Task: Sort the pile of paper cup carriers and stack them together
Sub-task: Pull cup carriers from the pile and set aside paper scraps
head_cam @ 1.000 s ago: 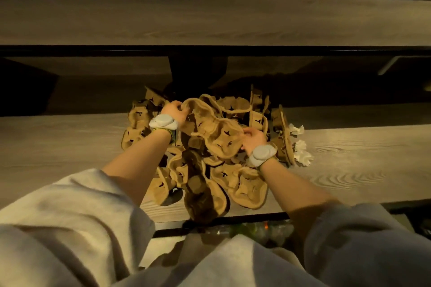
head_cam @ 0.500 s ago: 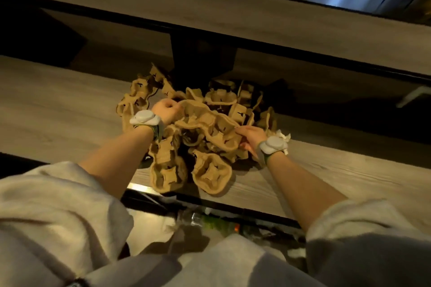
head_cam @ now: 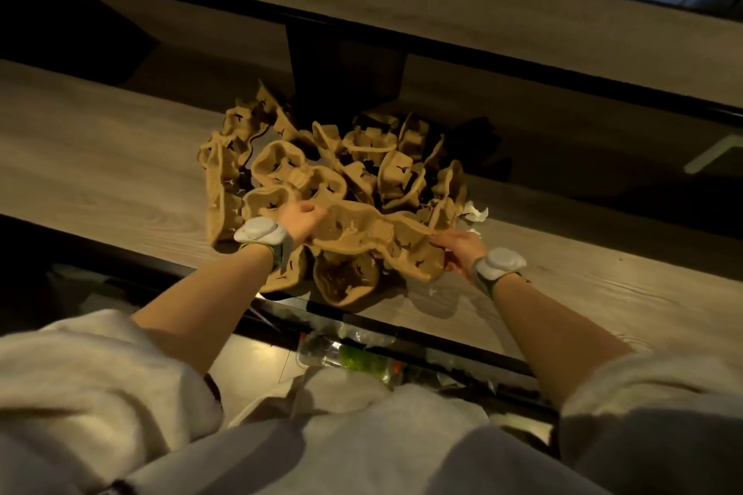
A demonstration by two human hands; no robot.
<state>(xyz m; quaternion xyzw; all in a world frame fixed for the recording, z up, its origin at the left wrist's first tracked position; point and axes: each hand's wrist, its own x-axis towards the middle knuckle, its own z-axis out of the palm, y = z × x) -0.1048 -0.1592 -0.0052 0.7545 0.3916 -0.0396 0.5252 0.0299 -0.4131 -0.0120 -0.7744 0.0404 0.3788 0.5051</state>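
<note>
Both hands lift one cup carrier off the heap — sorting has barely begun.

The wooden worktop (head_cam: 100, 157) bears the tangled pile of carriers (head_cam: 362, 165) near its front edge. One carrier (head_cam: 374, 237) spans between the hands, just above the pile: the left hand (head_cam: 301, 219) grips one end, the right hand (head_cam: 458, 247) pinches the other. Best lifted level and clear — neighbours may snag — then set on bare wood to start a stack.

Tan carriers on a grey-brown desk

The paper cup carriers (head_cam: 333, 189) are tan with small dark slits (some look paler); the desk (head_cam: 100, 157) beneath them shows grey-brown wood grain, the crumpled tissue (head_cam: 474, 212) beside them is white, and both sleeves (head_cam: 92, 382) are cream.
</note>
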